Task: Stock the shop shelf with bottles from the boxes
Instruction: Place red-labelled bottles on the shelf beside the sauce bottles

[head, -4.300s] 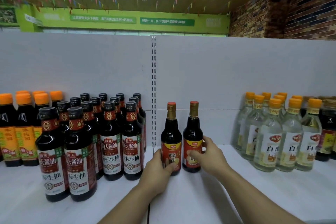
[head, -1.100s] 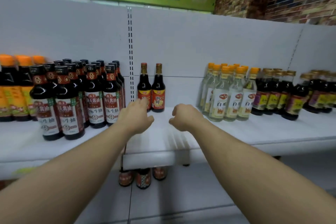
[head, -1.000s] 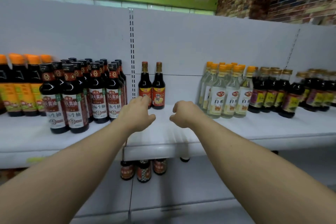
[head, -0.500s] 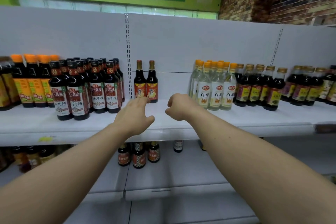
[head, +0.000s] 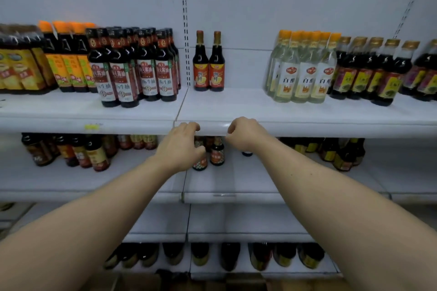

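Two dark sauce bottles with red-orange labels (head: 208, 61) stand side by side at the back of the white top shelf (head: 236, 123), just right of the slotted upright. My left hand (head: 183, 146) and my right hand (head: 243, 134) hang in front of the shelf's front edge, well short of the two bottles. Both hands hold nothing and their fingers are loosely curled. No box is in view.
Dark soy bottles (head: 132, 66) fill the shelf to the left, with orange-capped ones (head: 68, 56) beyond. Clear vinegar bottles (head: 302, 66) and more dark bottles (head: 369, 71) stand to the right. Small bottles (head: 216, 152) sit on the shelf below, and others lie on the lowest shelf.
Both hands let go of the two bottles and drew back from the shelf. The view has pulled away and tilted down, showing the lower shelves.
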The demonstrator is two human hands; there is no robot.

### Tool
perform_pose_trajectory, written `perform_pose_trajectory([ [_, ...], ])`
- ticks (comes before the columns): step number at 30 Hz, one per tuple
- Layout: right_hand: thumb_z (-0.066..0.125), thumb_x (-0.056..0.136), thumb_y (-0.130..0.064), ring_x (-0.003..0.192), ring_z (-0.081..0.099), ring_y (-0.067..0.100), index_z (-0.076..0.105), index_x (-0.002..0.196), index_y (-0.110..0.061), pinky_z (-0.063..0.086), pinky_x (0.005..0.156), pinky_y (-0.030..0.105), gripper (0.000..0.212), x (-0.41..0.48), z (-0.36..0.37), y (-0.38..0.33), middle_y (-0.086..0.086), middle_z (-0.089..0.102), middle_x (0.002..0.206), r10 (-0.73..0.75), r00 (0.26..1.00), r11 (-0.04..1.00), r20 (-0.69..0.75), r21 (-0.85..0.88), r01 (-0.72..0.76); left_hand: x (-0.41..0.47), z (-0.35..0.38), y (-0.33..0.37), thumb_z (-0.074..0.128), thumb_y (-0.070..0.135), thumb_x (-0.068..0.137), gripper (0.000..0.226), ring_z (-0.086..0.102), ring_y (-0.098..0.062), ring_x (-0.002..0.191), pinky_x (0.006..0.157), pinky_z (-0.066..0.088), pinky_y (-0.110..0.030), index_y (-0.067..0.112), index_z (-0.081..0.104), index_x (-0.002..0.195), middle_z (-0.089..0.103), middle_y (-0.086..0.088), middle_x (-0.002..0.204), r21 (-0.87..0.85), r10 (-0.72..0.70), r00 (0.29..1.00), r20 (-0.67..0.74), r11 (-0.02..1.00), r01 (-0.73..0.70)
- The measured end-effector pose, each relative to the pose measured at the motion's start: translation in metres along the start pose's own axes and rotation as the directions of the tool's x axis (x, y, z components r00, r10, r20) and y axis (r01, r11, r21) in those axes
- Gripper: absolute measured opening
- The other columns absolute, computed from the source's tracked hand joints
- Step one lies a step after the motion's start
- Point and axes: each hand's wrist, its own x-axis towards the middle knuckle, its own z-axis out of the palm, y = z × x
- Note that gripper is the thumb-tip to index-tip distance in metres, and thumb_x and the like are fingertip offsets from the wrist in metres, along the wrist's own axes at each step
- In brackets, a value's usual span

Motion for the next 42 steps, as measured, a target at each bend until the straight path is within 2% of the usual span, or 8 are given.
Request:
perform_pose_trajectory([
  [4,0.062,0.088,-0.023,0.082,0.066,0.031,0.071,0.092,-0.006,0.057,0.071,0.038,0.02,-0.003,0.039,-0.002,0.01,0.069,0.089,0.029,0.998,1.0,0.061,-0.003,-0.029,-0.019,0.035,-0.032,0.064,0.04,0.089,0.05,0.053,-0.027,0.119,0.089,0.051,-0.046,0.022,0.049,0.133,0.054,-0.002,0.127,0.0,-0.039,0.996,0.082,0.999,0.04],
  [10,0.063,0.095,-0.03,0.108,0.065,0.033,0.066,0.128,-0.009,0.057,0.095,0.049,0.039,-0.001,0.119,0.004,0.013,0.068,0.123,0.13,0.966,0.991,0.226,-0.055,-0.12,-0.045,0.09,-0.09,0.062,0.039,0.093,0.055,0.049,-0.024,0.126,0.097,0.049,-0.043,0.021,0.046,0.142,0.051,-0.001,0.137,-0.003,-0.092,0.965,0.246,0.995,0.095],
  [17,0.062,0.098,-0.036,0.112,0.063,0.031,0.055,0.143,-0.021,0.056,0.092,0.04,0.048,-0.017,0.24,0.017,0.011,0.065,0.129,0.248,0.89,0.968,0.383,-0.056,-0.246,-0.085,0.166,-0.157,0.064,0.036,0.093,0.056,0.049,-0.026,0.128,0.096,0.046,-0.039,0.019,0.046,0.143,0.051,-0.003,0.136,-0.04,-0.12,0.895,0.43,0.988,0.152],
  [21,0.06,0.094,-0.031,0.107,0.064,0.03,0.06,0.134,-0.021,0.053,0.083,0.035,0.041,-0.035,0.308,0.019,0.01,0.068,0.122,0.286,0.862,0.954,0.417,-0.044,-0.295,-0.112,0.208,-0.195,0.065,0.042,0.094,0.051,0.052,-0.025,0.123,0.096,0.05,-0.041,0.021,0.049,0.137,0.054,-0.003,0.135,-0.036,-0.104,0.863,0.494,0.99,0.14],
  [27,0.06,0.098,-0.03,0.1,0.066,0.022,0.065,0.126,-0.024,0.058,0.084,0.037,0.029,-0.073,0.395,0.026,0.003,0.07,0.114,0.348,0.771,0.924,0.533,-0.058,-0.377,-0.152,0.266,-0.25,0.063,0.032,0.091,0.042,0.055,-0.025,0.116,0.091,0.052,-0.042,0.02,0.048,0.129,0.054,-0.005,0.129,-0.002,-0.078,0.729,0.68,0.994,0.108],
  [33,0.061,0.096,-0.03,0.104,0.065,0.022,0.059,0.13,-0.025,0.058,0.087,0.039,0.034,-0.099,0.466,0.04,0.003,0.066,0.12,0.392,0.708,0.901,0.588,-0.089,-0.424,-0.192,0.33,-0.289,0.058,0.032,0.095,0.049,0.048,-0.027,0.125,0.095,0.046,-0.04,0.02,0.042,0.14,0.049,-0.006,0.137,0.051,-0.077,0.592,0.802,0.997,0.061],
  [38,0.058,0.098,-0.031,0.103,0.063,0.023,0.054,0.137,-0.026,0.057,0.083,0.035,0.039,-0.115,0.542,0.063,0.002,0.06,0.12,0.384,0.667,0.904,0.638,-0.112,-0.412,-0.231,0.392,-0.317,0.053,0.035,0.099,0.052,0.049,-0.025,0.12,0.088,0.046,-0.038,0.021,0.039,0.147,0.049,-0.005,0.136,0.066,-0.082,0.542,0.837,0.997,0.049],
  [42,0.056,0.1,-0.029,0.11,0.062,0.023,0.051,0.138,-0.024,0.051,0.082,0.029,0.039,-0.124,0.617,0.09,0.004,0.06,0.125,0.368,0.643,0.904,0.671,-0.098,-0.415,-0.253,0.449,-0.34,0.053,0.038,0.1,0.047,0.05,-0.026,0.121,0.093,0.049,-0.041,0.022,0.041,0.142,0.049,-0.004,0.136,0.077,-0.113,0.476,0.872,0.993,0.095],
])
